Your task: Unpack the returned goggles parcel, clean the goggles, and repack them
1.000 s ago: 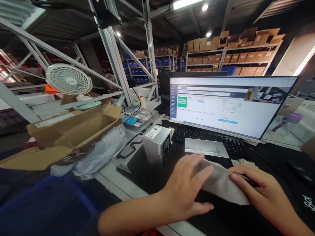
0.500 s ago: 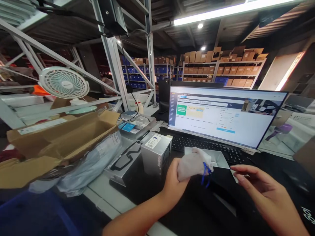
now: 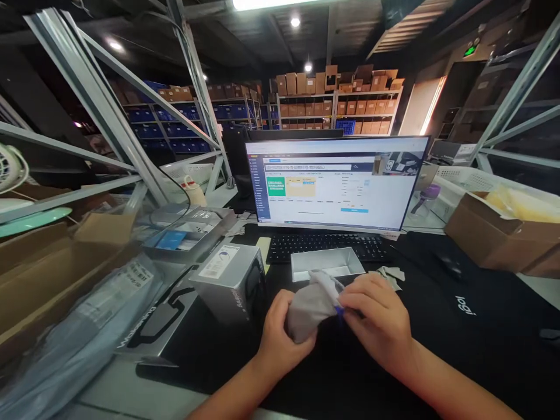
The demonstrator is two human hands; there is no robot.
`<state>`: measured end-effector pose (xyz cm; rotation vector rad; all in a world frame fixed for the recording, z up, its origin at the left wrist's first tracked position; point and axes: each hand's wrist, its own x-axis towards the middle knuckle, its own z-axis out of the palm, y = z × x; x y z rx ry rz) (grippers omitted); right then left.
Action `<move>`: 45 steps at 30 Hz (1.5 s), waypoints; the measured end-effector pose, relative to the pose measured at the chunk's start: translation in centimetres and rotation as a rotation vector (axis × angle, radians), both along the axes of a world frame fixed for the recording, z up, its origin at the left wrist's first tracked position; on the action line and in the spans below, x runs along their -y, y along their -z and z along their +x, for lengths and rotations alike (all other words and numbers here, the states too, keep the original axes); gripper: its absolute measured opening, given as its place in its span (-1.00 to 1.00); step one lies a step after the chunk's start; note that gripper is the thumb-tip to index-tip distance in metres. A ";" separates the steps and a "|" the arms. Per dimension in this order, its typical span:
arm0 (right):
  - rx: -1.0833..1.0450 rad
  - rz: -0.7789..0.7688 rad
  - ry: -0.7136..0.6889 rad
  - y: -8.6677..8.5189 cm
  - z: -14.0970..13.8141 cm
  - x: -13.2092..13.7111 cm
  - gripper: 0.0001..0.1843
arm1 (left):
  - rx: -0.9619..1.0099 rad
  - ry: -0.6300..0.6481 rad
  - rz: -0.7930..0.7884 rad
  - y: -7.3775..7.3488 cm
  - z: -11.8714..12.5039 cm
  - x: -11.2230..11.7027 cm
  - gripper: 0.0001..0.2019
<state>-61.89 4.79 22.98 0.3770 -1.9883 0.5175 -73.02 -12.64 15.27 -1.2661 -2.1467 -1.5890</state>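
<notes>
Both my hands hold a crumpled grey cloth pouch (image 3: 311,302) with a blue cord, just above the black desk mat (image 3: 437,350). My left hand (image 3: 280,332) grips it from below and my right hand (image 3: 378,321) pinches it at the blue cord. Just behind the pouch lies an open shallow grey box tray (image 3: 327,262), in front of the black keyboard (image 3: 328,245). A grey product box (image 3: 230,280) with a white label stands to the left of my hands.
A lit monitor (image 3: 336,181) stands behind the keyboard. At left are a flat grey box lid (image 3: 161,318), a plastic bag (image 3: 87,326), a cardboard carton (image 3: 52,262) and a tray of small items (image 3: 188,233). Another carton (image 3: 503,230) sits at right. Metal shelf posts rise behind.
The view has swung right. My left hand lifted the flat cloth off the mat and bunched it up; my right hand has come in and taken hold of it too.
</notes>
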 end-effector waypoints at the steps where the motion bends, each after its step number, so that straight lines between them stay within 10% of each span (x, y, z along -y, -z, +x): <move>1: -0.034 0.025 0.006 0.1 0.2 0.2 -0.78 | -0.013 -0.018 0.003 0.0 0.0 0.0 -0.73; 9: 0.098 0.394 -0.161 0.7 1.5 3.2 -0.90 | 0.259 -0.280 0.129 0.5 -0.7 -0.1 -0.74; 18: 0.229 -0.079 -0.039 -1.1 2.0 0.4 -0.74 | 0.027 -0.138 0.175 0.5 -1.1 -0.2 -0.77; 36: 0.155 0.178 -0.213 -0.8 2.2 1.9 -0.85 | 0.289 -0.146 0.165 0.5 -0.5 -0.3 -0.80; 45: 0.322 0.185 -0.066 -1.4 2.3 -0.3 -0.86 | 0.274 -0.116 0.164 0.4 -0.6 -0.2 -0.67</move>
